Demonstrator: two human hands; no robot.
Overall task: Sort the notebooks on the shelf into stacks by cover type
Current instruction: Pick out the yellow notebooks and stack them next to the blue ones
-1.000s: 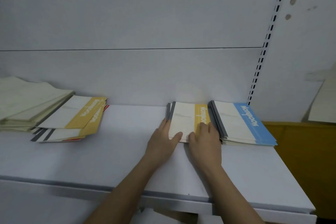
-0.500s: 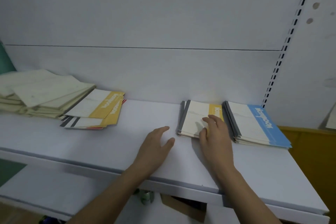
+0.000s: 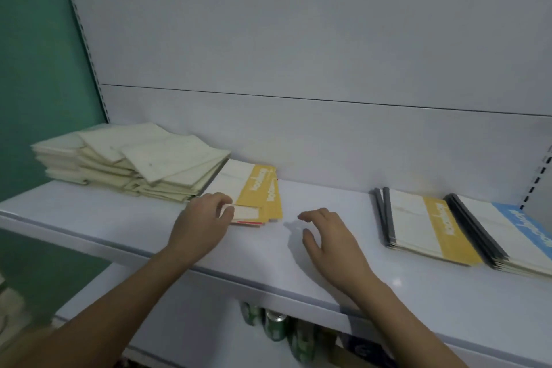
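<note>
A loose pile of yellow-banded notebooks (image 3: 257, 192) lies left of centre on the white shelf (image 3: 343, 191), leaning against a messy stack of plain cream notebooks (image 3: 140, 163). My left hand (image 3: 200, 222) has its curled fingers and thumb on the pile's near-left corner, pinching it. My right hand (image 3: 330, 237) hovers just above the bare shelf with loosely spread fingers, holding nothing. A neat stack of yellow-banded notebooks (image 3: 424, 228) sits far right, and a blue-banded stack (image 3: 507, 234) is beside it at the frame edge.
The shelf's back panel rises directly behind the stacks. A green wall (image 3: 35, 69) borders the left end. Several green cans (image 3: 276, 327) stand on a lower level under the shelf's front edge.
Both hands left the neat yellow stack and moved left. My left hand has reached the loose yellow-banded pile and taken its corner. The view swung left with them.
</note>
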